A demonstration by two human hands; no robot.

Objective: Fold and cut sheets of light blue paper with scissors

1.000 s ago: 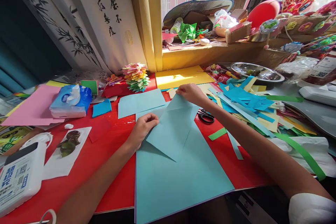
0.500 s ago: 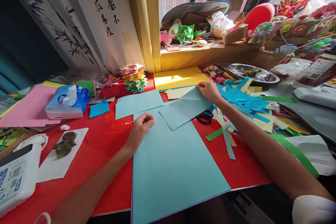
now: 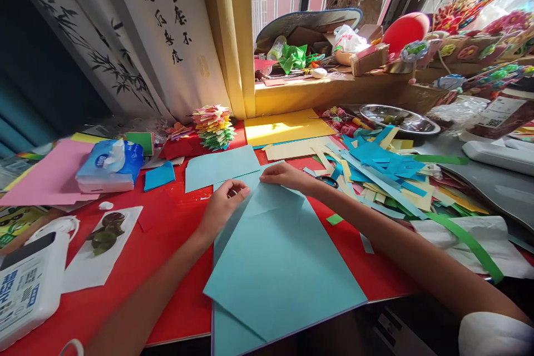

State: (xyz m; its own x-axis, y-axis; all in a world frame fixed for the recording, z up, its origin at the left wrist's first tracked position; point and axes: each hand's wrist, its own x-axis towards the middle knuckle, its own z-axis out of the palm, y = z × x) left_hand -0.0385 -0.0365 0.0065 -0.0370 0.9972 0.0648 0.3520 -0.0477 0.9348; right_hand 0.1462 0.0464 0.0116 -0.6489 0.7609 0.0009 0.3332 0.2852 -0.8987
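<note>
A light blue paper sheet (image 3: 283, 267) lies turned at an angle on top of another light blue sheet (image 3: 233, 336) on the red table (image 3: 167, 267). My left hand (image 3: 223, 203) has its fingers curled at the sheet's upper left edge. My right hand (image 3: 283, 175) reaches in from the right, fingers closed on the sheet's top corner. The two hands are close together at the far end of the sheet. A smaller light blue piece (image 3: 221, 166) lies just beyond them.
Black scissors (image 3: 330, 181) lie partly hidden beside my right wrist. A heap of blue, yellow and green paper strips (image 3: 384, 172) fills the right. A tissue pack (image 3: 110, 164), pink paper (image 3: 45, 172) and a white bottle (image 3: 25, 283) sit on the left, with yellow paper (image 3: 283, 125) and a metal bowl (image 3: 398, 119) behind.
My right hand carried the blue sheet's corner out to the right, then back left towards my left hand. The sheet now lies flat and skewed on the one beneath.
</note>
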